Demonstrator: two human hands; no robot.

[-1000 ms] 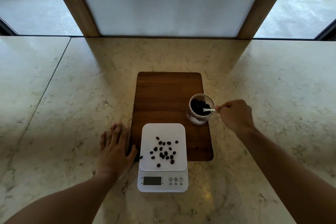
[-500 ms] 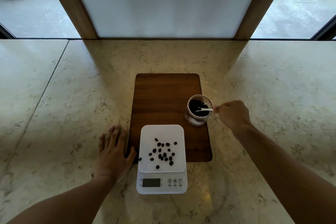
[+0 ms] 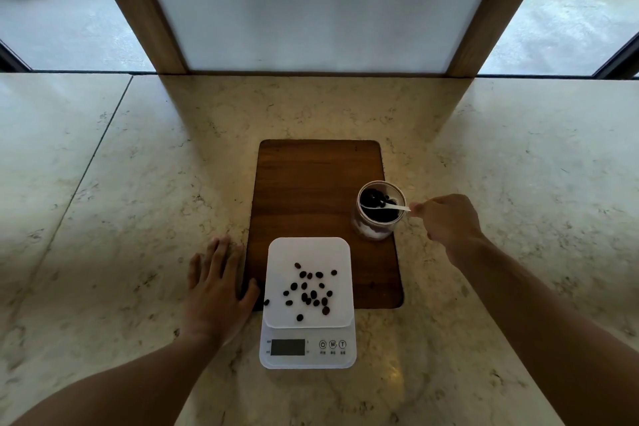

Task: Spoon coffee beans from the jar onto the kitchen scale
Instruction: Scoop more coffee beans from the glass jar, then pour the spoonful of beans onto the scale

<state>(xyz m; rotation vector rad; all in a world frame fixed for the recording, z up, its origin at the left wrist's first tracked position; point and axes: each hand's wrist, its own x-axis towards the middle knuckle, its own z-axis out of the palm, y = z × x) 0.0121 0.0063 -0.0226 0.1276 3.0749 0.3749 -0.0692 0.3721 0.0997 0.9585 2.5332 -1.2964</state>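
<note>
Marble counter carries a board; right hand pinches a spoon in the jar, left hand lies spread flat beside the scale, beans scattered on it.

the white scale has three round buttons on its front. they show the letters c, m and t. tiny words sit under them, too small to read. its little screen shows no numbers.
</note>
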